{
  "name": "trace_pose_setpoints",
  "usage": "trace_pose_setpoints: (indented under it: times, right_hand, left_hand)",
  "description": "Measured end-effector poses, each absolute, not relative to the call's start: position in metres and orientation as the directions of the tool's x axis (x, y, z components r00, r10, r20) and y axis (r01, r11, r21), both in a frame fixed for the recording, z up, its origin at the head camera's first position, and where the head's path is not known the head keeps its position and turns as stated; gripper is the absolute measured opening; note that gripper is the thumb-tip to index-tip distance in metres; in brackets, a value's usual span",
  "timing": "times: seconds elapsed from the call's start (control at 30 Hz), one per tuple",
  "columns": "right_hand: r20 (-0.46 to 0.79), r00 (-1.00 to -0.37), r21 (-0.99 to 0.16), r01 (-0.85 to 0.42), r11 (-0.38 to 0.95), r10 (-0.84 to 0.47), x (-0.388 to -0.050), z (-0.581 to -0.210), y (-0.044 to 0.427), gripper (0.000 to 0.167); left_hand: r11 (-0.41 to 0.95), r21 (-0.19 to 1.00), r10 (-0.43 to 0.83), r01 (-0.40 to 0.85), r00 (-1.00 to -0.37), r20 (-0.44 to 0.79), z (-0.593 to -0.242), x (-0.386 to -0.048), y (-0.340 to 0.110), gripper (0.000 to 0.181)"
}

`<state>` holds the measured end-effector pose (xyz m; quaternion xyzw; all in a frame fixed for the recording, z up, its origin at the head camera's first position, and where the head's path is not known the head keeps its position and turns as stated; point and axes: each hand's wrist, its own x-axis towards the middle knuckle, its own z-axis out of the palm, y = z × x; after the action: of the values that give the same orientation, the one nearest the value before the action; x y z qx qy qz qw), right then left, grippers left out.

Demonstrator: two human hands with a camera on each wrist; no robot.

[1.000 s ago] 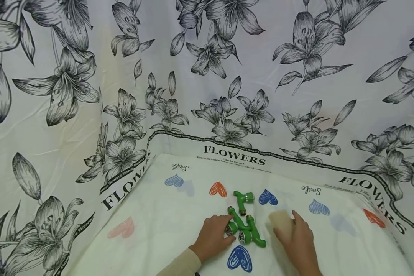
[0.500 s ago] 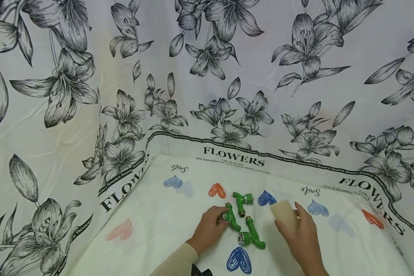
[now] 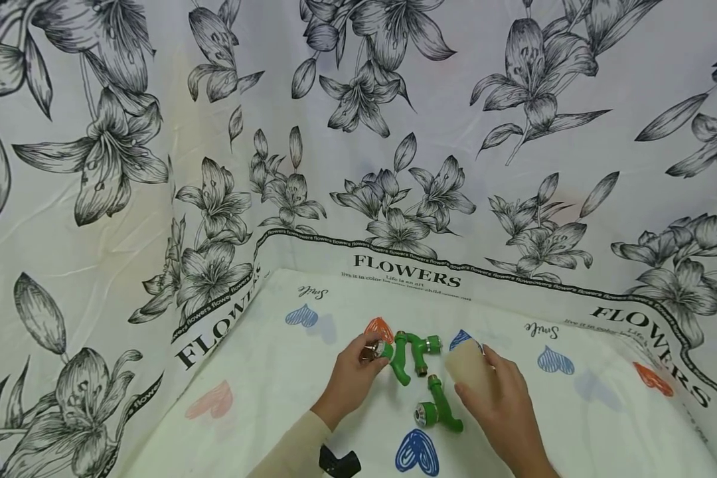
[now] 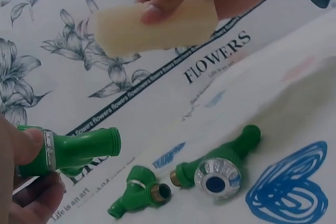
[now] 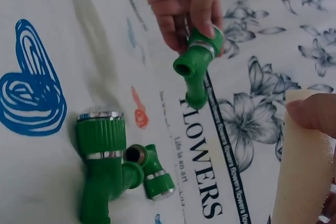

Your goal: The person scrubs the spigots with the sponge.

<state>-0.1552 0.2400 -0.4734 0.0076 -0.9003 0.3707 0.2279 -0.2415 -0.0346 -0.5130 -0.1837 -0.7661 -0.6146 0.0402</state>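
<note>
My left hand (image 3: 349,380) pinches a green plastic tap (image 3: 401,365) by its chrome-ringed knob. In the left wrist view the held tap (image 4: 84,149) is raised above the cloth, its body pointing away from the fingers. To the right, my right hand (image 3: 504,401) grips a cream sponge-like block (image 3: 469,366) between thumb and fingers, apart from the tap. Two more green taps lie on the cloth between the hands: a farther tap (image 3: 419,350) and a nearer tap (image 3: 441,406), whose chrome-and-blue knob face (image 4: 218,177) shows in the left wrist view.
A white cloth (image 3: 287,411) printed with coloured hearts covers the surface. Behind it and to the left hang white flower-printed curtains (image 3: 394,166) with a black lettered border. A black strap or device (image 3: 339,463) sits at the left wrist.
My left hand has picked up one tap from beside the nearer tap and carried it up and away from me. The sponge-like block has lifted and shifted slightly left in my right hand.
</note>
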Motion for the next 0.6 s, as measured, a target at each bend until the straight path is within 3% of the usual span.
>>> trace_pose_setpoints:
  times: [0.23, 0.6]
  right_hand:
    - [0.541, -0.84, -0.592, -0.348, 0.727, 0.038, -0.15, -0.47, 0.218, 0.081]
    - [0.544, -0.838, -0.605, -0.427, 0.672, -0.042, -0.142, -0.465, 0.194, 0.079]
  left_hand:
    - [0.031, 0.96, 0.277, 0.28, -0.925, 0.261, -0.492, -0.232, -0.029, 0.04]
    - [-0.146, 0.961, 0.384, 0.237, -0.881, 0.276, -0.474, -0.22, -0.02, 0.041]
